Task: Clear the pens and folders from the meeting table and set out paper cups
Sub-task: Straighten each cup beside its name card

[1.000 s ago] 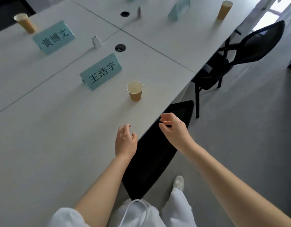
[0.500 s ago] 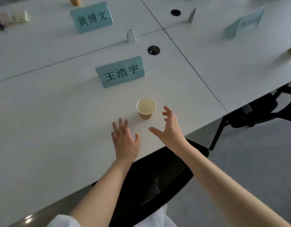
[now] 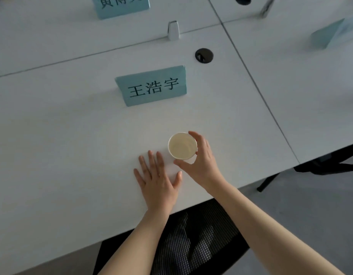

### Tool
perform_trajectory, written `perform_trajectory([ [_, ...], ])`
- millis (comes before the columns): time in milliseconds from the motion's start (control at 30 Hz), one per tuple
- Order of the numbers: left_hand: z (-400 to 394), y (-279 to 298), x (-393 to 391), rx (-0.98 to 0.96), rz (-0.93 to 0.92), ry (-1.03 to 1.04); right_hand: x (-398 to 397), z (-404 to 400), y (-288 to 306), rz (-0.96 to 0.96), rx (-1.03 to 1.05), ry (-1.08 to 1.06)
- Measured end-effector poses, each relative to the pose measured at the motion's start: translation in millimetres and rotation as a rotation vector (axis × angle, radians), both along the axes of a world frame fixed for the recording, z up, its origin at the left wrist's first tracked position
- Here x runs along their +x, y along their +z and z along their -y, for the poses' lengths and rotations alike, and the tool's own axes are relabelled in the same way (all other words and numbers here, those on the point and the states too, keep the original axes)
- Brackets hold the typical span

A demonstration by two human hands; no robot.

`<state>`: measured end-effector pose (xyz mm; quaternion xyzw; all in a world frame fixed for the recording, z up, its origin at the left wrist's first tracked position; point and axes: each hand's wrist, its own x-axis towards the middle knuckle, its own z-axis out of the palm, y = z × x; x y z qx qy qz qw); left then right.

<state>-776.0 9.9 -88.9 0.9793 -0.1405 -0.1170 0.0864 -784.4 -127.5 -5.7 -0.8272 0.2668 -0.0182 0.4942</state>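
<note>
**Your right hand grips the paper cup at the seat in front of you**

Since half a second ago your right hand [image 3: 201, 165] has closed the gap to the paper cup [image 3: 182, 145]; earlier it hovered open just beside the cup, and now thumb and fingers curl round its rim. Your left hand [image 3: 157, 179] has slid slightly forward and lies flat.

You are looking down on a white meeting table [image 3: 62, 145], made of several panels with thin dark seams between them. It fills most of the view. Below its near edge sits a black mesh chair [image 3: 191, 245], partly tucked under the table between your forearms. At the right, grey floor shows, along with the dark legs of another chair [image 3: 330, 165].

Beyond the cup stands a teal name card [image 3: 151, 88] with black Chinese characters, upright and facing you. A second teal card [image 3: 122, 4] is cut off by the top edge, and a third [image 3: 334, 32] stands at the upper right, seen from behind. A round black cable port [image 3: 204, 55] sits in the tabletop just past the nearest card.

The cup stands upright on the table, near its front edge, its pale inside visible. Your left hand rests palm down with fingers spread and straight, just beside the cup on its left, not touching it.
</note>
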Motion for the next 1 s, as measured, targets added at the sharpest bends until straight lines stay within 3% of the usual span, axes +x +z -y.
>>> perform_trajectory([
  [267, 5, 2, 6, -0.057, 0.077, 0.127, 12, 32, -5, 0.077, -0.010, -0.041],
  [467, 42, 6, 22, -0.057, 0.037, 0.239, 47, 80, 0, 0.092, -0.028, -0.103],
  [667, 99, 9, 48, -0.088, -0.079, 0.546, 97, 116, -1, 0.105, -0.079, -0.115],
  [1000, 107, -3, 49, 0.037, -0.027, 0.555, 165, 154, -16, 0.101, -0.085, -0.115],
])
